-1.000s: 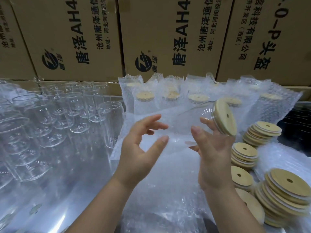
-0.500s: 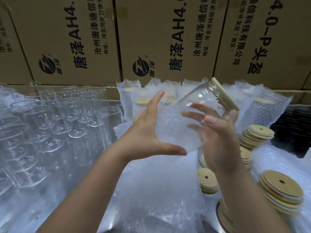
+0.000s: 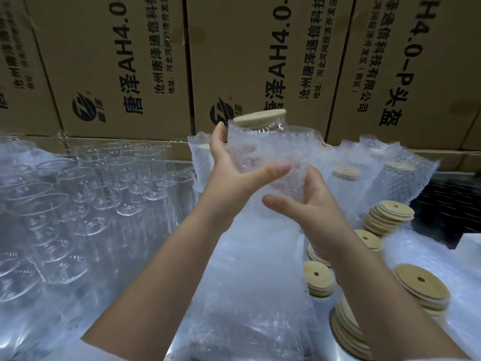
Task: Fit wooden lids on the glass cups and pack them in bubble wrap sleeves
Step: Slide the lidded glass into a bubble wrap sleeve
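Seating lidded cup (image 3: 268, 127) in bubble wrap sleeve (image 3: 263, 149), mid-scene. Left hand (image 3: 231, 175) grips sleeve side, thumb across; right hand (image 3: 312, 217) curls round its base. Judgement: keep upright, draw sleeve over wooden lid (image 3: 260, 117). Counts: bare cups (image 3: 125, 175) left, over twelve; held cup, one; packed sleeves (image 3: 400, 178) far right, two seen; lid stacks (image 3: 387, 216) near right, six.

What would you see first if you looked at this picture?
Right in the middle, the left hand and right hand hold up a glass cup with a wooden lid, tucked in a bubble wrap sleeve. To the left stand many empty glass cups; to the right lie stacks of wooden lids, with big cardboard boxes behind.
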